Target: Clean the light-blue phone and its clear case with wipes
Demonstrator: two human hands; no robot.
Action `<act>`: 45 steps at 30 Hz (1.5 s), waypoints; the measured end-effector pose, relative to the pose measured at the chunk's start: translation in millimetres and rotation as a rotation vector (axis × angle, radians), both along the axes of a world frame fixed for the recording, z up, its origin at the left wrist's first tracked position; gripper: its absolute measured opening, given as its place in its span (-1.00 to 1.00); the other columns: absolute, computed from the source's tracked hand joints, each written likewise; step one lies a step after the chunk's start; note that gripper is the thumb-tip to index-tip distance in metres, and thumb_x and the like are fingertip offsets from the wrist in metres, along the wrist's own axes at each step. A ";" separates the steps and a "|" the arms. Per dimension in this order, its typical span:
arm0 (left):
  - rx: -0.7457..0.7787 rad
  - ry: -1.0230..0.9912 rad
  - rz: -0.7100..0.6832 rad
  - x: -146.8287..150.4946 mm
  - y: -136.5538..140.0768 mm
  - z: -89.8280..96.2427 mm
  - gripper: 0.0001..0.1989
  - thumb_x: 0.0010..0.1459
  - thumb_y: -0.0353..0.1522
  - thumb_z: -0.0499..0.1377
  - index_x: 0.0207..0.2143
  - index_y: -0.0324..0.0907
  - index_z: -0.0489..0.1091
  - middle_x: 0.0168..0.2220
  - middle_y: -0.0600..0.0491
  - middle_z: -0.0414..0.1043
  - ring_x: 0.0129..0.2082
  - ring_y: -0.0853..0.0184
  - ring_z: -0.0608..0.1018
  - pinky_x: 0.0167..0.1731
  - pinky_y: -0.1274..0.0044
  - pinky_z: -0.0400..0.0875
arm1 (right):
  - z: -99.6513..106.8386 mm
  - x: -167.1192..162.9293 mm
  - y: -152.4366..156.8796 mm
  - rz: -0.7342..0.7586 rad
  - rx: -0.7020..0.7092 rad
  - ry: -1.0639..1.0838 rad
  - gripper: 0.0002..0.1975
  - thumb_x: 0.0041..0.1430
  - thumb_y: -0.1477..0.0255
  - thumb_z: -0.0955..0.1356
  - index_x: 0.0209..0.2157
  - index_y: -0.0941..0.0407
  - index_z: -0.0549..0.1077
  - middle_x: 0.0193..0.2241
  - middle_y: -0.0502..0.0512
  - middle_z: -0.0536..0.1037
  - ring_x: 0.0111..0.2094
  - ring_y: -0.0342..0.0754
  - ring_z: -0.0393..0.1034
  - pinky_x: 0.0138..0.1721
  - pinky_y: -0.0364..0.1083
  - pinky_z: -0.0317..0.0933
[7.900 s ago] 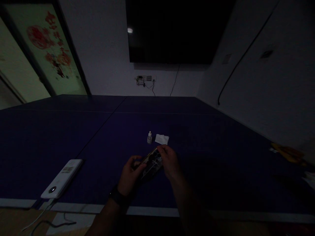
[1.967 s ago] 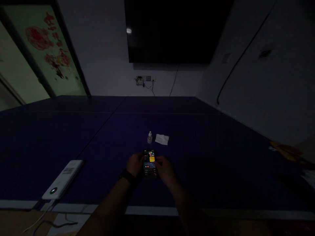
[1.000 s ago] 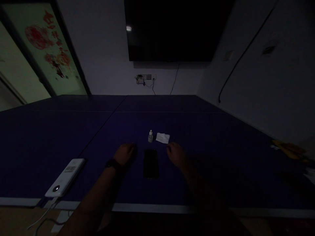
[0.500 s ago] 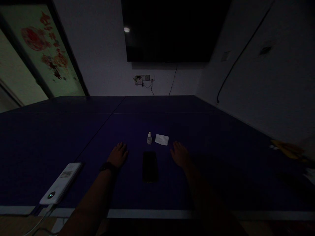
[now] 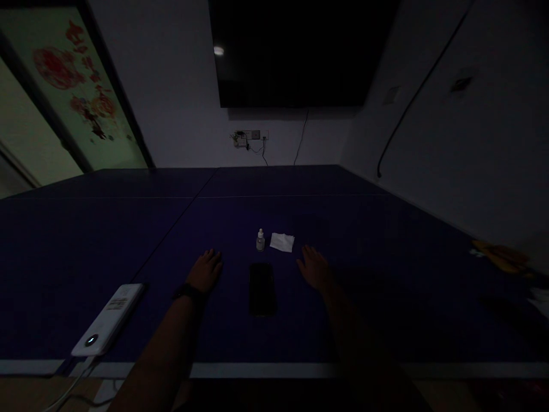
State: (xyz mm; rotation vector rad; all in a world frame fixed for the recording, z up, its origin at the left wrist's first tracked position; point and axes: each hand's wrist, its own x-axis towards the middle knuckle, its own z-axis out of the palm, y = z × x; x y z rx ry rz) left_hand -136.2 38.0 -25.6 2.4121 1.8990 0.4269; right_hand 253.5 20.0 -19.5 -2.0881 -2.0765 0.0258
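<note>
My left hand (image 5: 206,271) lies flat on the dark blue table (image 5: 171,337), fingers outstretched and nothing in it; a dark band circles that wrist. On the other side, my right hand (image 5: 313,267) also rests flat and empty. Between the two lies a black smartphone (image 5: 262,289) with a dark screen. Beyond the phone stands a small clear dropper bottle (image 5: 260,241) with a white top, upright. A folded white cloth or tissue (image 5: 282,242) lies just right of the bottle, close to my right fingertips but apart from them.
A white power bank (image 5: 109,317) with a lit display and a plugged-in cable lies at the table's front left. Yellow and white items (image 5: 500,256) sit at the far right. A large dark screen (image 5: 295,51) hangs above wall sockets (image 5: 253,135). The room is dim.
The view has shifted very slightly. Both hands and the things on the table stay in place.
</note>
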 end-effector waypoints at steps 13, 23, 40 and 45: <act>-0.002 0.002 0.000 1.1 1.4 -0.7 -0.43 0.41 -0.17 -0.12 0.31 -0.24 0.28 0.36 -0.24 0.20 0.38 0.00 0.24 0.31 0.15 0.14 | 64.2 -70.0 -43.6 -0.019 -0.033 0.047 -0.48 0.46 0.16 0.10 0.08 0.19 0.49 0.05 0.39 0.55 0.07 0.19 0.43 0.06 0.07 0.23; 0.011 -0.001 0.003 0.7 0.0 -2.8 -0.43 0.40 -0.18 -0.12 0.32 -0.23 0.26 0.38 -0.23 0.17 0.40 0.02 0.21 0.31 0.15 0.15 | 56.8 -161.4 -75.2 -0.044 -0.157 0.069 -0.06 0.25 -0.05 0.30 0.37 0.39 0.12 0.29 0.71 0.23 0.24 0.53 0.20 0.11 0.34 0.12; -0.060 -0.212 0.022 5.2 -5.2 9.9 -0.44 0.31 -0.19 -0.01 0.25 -0.26 0.35 0.37 -0.24 0.19 0.41 0.00 0.17 0.37 0.15 0.01 | 57.3 -162.2 -68.6 -0.022 -0.136 0.246 -0.01 -0.07 0.24 0.51 0.33 0.33 0.16 0.09 0.67 0.45 0.11 0.47 0.35 0.00 0.29 0.25; -0.118 -0.476 0.028 20.9 -15.1 21.7 -0.48 0.27 -0.20 0.05 0.18 -0.28 0.41 0.34 -0.27 0.23 0.43 -0.06 0.10 0.39 0.06 -0.15 | 59.3 -145.5 -67.1 -0.007 -0.088 0.456 -0.14 -0.07 0.20 0.49 0.26 0.20 0.29 0.05 0.47 0.54 0.08 0.40 0.42 0.02 0.23 0.27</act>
